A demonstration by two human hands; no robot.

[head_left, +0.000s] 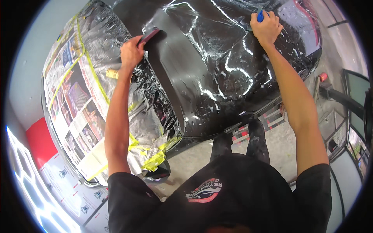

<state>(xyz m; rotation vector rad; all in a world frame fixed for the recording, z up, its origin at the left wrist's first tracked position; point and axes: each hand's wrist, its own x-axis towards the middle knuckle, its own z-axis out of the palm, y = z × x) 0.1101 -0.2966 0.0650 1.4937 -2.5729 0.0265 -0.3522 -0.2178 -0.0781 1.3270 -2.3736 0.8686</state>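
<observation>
My left hand (131, 53) grips a flat, dark red-and-black bar-shaped tool (150, 36), whose exact kind I cannot make out. It rests on the smooth, matte black strip of a car's body panel (171, 64). Over to the right, my right hand (267, 29) is closed round a squeegee-like tool with a blue handle (260, 16); its blade is mostly hidden. That hand lies on glossy, wrinkled, wet-looking black film (229, 58) spread over the panel. White highlights and drops run along its creases.
Newspaper (83, 97) and yellow-green masking tape (93, 73) cover the car's left side. A tan cylindrical thing (112, 73) lies by my left forearm. Crumpled tape (154, 160) hangs at the panel's near edge. A black metal arm (342, 100) stands at the right.
</observation>
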